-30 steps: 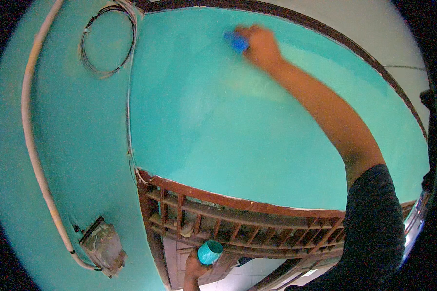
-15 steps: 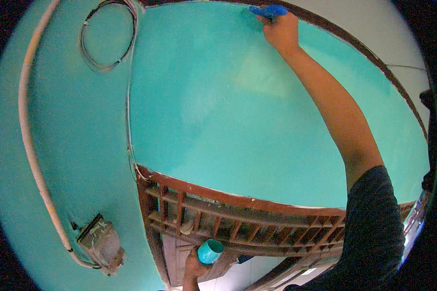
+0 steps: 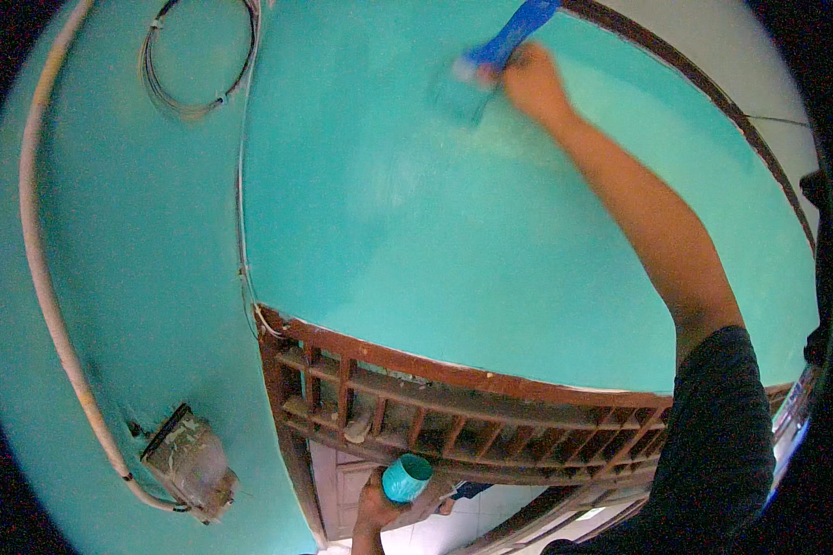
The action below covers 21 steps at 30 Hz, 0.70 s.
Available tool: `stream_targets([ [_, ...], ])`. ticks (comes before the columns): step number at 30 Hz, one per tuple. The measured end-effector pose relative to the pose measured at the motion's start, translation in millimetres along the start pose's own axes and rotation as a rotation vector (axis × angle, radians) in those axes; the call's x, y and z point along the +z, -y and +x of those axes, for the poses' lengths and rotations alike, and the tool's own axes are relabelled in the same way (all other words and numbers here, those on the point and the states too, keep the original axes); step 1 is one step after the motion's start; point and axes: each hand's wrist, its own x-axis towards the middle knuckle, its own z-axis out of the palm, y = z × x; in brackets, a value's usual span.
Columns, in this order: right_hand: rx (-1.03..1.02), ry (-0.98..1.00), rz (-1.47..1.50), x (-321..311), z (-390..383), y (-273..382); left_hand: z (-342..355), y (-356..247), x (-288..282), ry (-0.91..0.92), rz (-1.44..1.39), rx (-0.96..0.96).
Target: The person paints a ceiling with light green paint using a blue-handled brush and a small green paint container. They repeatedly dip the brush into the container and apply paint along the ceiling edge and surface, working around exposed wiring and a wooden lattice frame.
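Observation:
My right hand (image 3: 532, 83) is raised high against the turquoise wall (image 3: 453, 240) and grips a paintbrush (image 3: 491, 57) with a blue handle. Its bristles press on the wall to the left of the hand. Low in the picture, my left hand (image 3: 378, 507) holds a small turquoise paint cup (image 3: 406, 477) below the brown wooden grille (image 3: 453, 421). My right arm, in a dark sleeve, stretches up from the lower right.
A pale pipe (image 3: 46, 277) runs down the left wall to a paint-spattered box (image 3: 190, 460). A coil of wire (image 3: 194, 65) hangs at the upper left. A thin cable (image 3: 242, 231) follows the wall corner. A brown trim (image 3: 713, 92) borders the painted wall at the upper right.
My right hand went up to the top trim with the brush, then came back down and left along the wall. The left hand with the cup stayed put.

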Motion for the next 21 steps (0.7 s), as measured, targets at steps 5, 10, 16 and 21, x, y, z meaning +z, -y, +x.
stream_targets([
  [5, -0.543, -0.564, -0.353, 0.1, 7.8, -16.1, 5.8, 8.2, 6.8, 0.045, -0.050, -0.094],
  [10, -0.558, 0.027, -0.431, 89.2, -154.5, 34.9, 17.0, 3.8, 10.1, -0.011, -0.068, -0.042],
  [16, -0.527, 0.565, 0.045, 129.7, -274.4, 102.7, 10.0, -9.6, -1.1, -0.037, -0.051, -0.054],
  [21, 0.032, 0.167, 0.062, 97.5, -160.6, 59.8, 0.1, -8.1, -9.4, -0.020, -0.066, -0.169],
])
